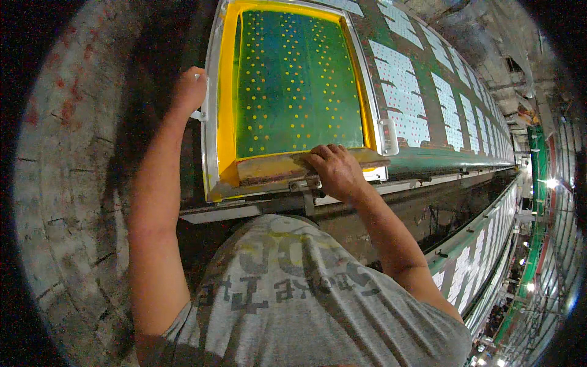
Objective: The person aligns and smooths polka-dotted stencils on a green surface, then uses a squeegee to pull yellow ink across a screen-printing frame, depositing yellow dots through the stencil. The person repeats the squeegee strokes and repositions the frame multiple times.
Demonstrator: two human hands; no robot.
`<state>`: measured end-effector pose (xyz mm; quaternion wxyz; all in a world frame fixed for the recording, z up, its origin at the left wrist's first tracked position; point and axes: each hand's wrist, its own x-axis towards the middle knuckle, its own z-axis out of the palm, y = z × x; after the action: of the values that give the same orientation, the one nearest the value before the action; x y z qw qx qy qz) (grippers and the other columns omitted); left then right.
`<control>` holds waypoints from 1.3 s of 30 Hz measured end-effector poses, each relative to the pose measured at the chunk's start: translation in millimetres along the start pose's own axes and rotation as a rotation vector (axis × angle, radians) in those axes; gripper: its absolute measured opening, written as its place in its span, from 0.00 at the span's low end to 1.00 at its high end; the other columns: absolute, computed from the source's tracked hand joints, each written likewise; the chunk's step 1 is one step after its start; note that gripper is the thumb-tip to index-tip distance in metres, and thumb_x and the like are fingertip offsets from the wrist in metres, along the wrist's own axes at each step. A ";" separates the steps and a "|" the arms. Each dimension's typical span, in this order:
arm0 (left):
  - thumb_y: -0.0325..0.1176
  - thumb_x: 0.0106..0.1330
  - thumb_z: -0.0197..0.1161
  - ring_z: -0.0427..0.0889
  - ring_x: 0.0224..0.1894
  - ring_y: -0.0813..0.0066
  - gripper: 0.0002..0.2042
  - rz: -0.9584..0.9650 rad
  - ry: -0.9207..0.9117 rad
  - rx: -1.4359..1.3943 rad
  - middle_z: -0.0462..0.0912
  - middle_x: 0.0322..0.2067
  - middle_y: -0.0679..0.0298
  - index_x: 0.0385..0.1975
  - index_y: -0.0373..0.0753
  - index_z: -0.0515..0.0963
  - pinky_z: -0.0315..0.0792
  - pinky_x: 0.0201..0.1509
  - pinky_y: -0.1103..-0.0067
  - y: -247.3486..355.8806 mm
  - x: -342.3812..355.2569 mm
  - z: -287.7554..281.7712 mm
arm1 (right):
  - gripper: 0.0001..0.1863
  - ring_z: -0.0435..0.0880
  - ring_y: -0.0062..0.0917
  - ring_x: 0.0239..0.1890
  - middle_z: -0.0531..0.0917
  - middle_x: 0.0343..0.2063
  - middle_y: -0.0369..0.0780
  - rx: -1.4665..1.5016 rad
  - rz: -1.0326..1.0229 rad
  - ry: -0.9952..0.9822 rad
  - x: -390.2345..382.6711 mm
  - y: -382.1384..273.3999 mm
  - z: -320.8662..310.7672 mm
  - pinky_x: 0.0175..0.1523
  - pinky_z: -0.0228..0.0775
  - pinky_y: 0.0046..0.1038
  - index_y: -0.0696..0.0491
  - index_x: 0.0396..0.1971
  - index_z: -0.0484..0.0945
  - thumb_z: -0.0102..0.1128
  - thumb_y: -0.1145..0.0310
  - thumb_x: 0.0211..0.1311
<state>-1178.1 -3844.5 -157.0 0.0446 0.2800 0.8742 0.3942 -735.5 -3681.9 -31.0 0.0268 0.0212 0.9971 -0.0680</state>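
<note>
A screen-printing frame (pixel 211 137) with a metal rim and yellow inner border lies over the long table in front of me. Its green mesh (pixel 269 92) carries rows of small yellow and orange dots. My left hand (pixel 189 92) is closed around a white handle on the frame's left side. At the near end of the mesh, a wide wooden squeegee (pixel 263 171) lies across the frame. My right hand (pixel 335 171) grips it right of its middle, fingers curled over the top. The squeegee's blade edge is hidden.
A second white handle (pixel 389 136) sticks out from the frame's right side. White dotted fabric pieces (pixel 400 92) lie in rows along the table to the right. A metal rail (pixel 422 183) edges the table. Another table with pale pieces (pixel 468 269) stands at lower right. A brick floor (pixel 67 183) runs along the left.
</note>
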 end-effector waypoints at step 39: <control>0.52 0.77 0.67 0.87 0.55 0.45 0.22 -0.237 0.099 0.174 0.89 0.50 0.46 0.47 0.33 0.86 0.78 0.60 0.60 -4.1 -2.3 -13.2 | 0.28 0.83 0.25 0.60 0.85 0.65 0.42 1.314 0.762 0.432 -98.4 243.5 7.8 0.67 0.75 0.30 0.60 0.70 0.78 0.69 0.77 0.70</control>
<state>-1182.0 -3856.6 -151.3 0.0232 0.1577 0.9331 0.3223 -625.7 -3445.7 -65.9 -0.1640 0.3854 0.6599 -0.6238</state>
